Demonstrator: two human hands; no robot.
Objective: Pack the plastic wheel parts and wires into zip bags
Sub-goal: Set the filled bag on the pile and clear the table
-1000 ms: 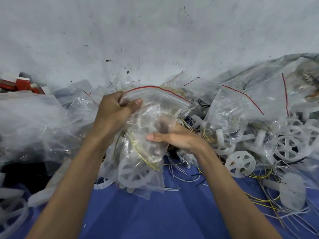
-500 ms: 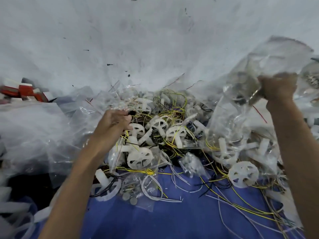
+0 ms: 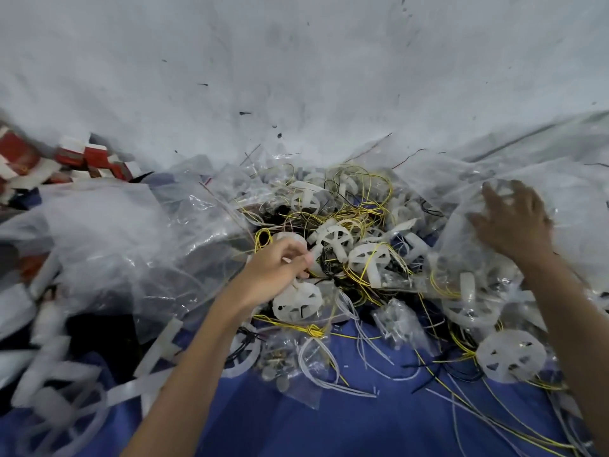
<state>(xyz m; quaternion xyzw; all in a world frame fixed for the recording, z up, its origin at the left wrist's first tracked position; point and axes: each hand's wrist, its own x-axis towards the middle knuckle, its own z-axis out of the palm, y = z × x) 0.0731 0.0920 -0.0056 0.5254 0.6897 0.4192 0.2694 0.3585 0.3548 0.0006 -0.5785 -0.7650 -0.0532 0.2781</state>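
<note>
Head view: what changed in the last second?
The filled zip bag both hands held at centre went right with the right hand, which let go and rests open on it. The left hand dropped into the wheel parts, fingers curled. The loose wheel on the blue cloth stayed.

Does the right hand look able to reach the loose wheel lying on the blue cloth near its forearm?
Probably yes. The right hand is open on a bag, holding nothing, and the wheel lies uncovered on the cloth, just below it.
</note>
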